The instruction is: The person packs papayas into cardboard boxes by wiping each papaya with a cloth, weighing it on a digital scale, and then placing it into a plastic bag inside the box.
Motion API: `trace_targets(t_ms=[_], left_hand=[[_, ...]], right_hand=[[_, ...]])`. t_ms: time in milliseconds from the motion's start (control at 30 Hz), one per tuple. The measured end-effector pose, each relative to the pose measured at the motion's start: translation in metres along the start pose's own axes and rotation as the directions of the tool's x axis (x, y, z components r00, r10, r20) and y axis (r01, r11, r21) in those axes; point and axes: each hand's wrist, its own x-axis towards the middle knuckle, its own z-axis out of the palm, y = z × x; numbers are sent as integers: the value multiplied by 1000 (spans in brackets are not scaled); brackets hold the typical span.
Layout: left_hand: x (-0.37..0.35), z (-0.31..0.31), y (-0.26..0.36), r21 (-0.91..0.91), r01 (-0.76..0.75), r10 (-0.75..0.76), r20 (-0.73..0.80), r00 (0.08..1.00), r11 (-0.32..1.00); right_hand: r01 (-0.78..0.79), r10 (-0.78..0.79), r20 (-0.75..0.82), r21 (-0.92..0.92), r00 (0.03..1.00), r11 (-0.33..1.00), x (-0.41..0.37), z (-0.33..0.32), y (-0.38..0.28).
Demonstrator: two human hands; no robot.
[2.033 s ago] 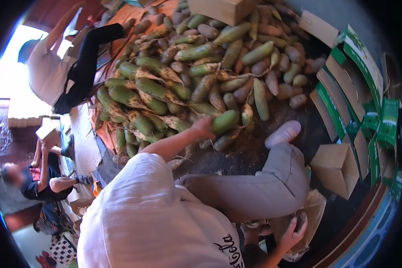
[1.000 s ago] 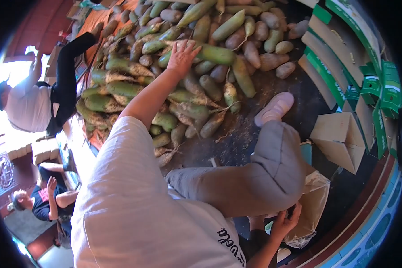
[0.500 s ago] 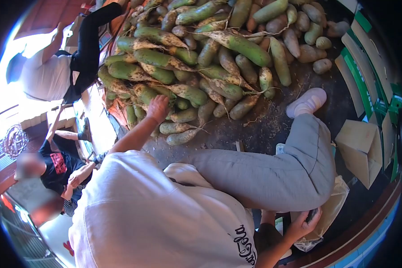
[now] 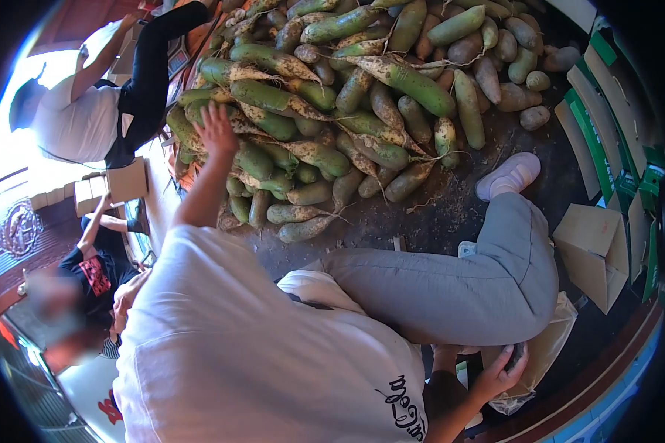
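Note:
My left hand [image 4: 216, 133] is open, fingers spread, over the left side of a big heap of green radishes [image 4: 273, 96]. A green radish [image 4: 255, 160] lies just right of the wrist. Whether the fingertips touch the radishes beneath is unclear. At the lower right, beside my bent knee, my right hand [image 4: 501, 376] is closed around a small dark object [image 4: 517, 357], mostly covered by the fingers.
Open cardboard boxes [image 4: 585, 244] and green-edged cartons [image 4: 595, 140] stand at the right. A clear plastic bag [image 4: 547, 347] lies near my right hand. One person in white [image 4: 81, 122] is at the upper left; another in black [image 4: 96, 273] is below, near a box [image 4: 127, 181].
My left hand has moved up and left across the heap, its fingers now spread. Radishes at the heap's lower left have shifted. A cardboard box now shows between the two people.

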Motion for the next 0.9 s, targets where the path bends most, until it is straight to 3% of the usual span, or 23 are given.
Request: trace_targets(t_ms=[33,133,233,300,367,467,567,667,767,867,900], left_hand=[[16,7,-15,64,-9,11,-18,1000,998],[55,23,-51,86,-154,142,131,981,984],[69,6,-52,4,-12,11,241,970,1000],[70,-16,-51,51,-86,65,316,946,995],[77,-13,-53,171,-201,136,328,935,964],[75,-28,-56,234,-302,158,487,859,924],[68,-13,-64,129,-333,213,547,809,934],[55,-17,-68,95,-327,258,430,865,940],[40,-47,-39,-191,-374,374,-38,927,907],[56,-47,1,-174,-516,485,-194,853,839],[67,-40,11,-189,-450,440,-92,893,873]], right_hand=[[-13,13,1,11,1000,1000,-1,1,0],[-45,44,7,40,999,998,-5,2,3],[-52,51,17,9,999,999,-10,3,7],[-32,34,32,-62,999,998,-12,4,7],[-57,57,16,-21,998,998,-13,5,6],[-57,57,15,-9,998,998,-16,6,6],[-23,23,13,-19,1000,1000,-13,7,5],[18,-18,1,-18,1000,1000,-13,10,12],[121,-123,-25,-82,992,989,-8,12,18],[141,-143,-16,-95,990,985,-10,6,18],[131,-133,-14,-85,991,988,-10,4,18]])
